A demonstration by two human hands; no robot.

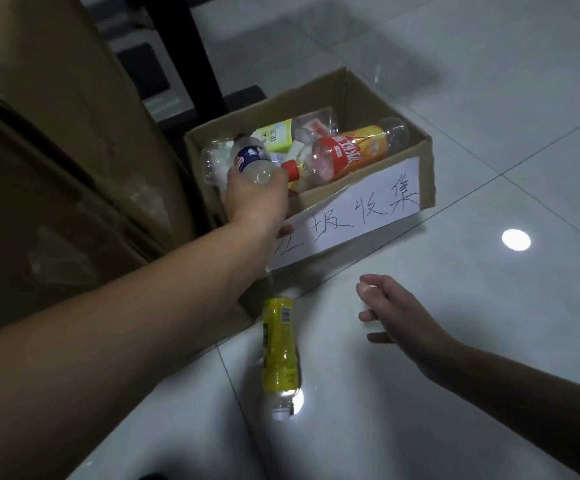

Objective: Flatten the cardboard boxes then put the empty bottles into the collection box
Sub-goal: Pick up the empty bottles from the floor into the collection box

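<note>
**binwatcher:** what are the hands up to?

**tile_guy:** left hand is wrapped round a blue-label bottle, over the collection box. Right hand is loose and holding nothing, above the floor.

**binwatcher:** other bottles?

**tile_guy:** yellow-label bottle lies on the floor at 9 o'clock from the right hand. Red-label bottle is in the box. Brown cardboard sits at the box's 9 o'clock.

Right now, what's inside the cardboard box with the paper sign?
The collection box holds empty plastic bottles: an orange-labelled bottle, a green-labelled bottle, a clear bottle. The left hand holds a blue-labelled bottle over them. The pile hides the bottom.
</note>
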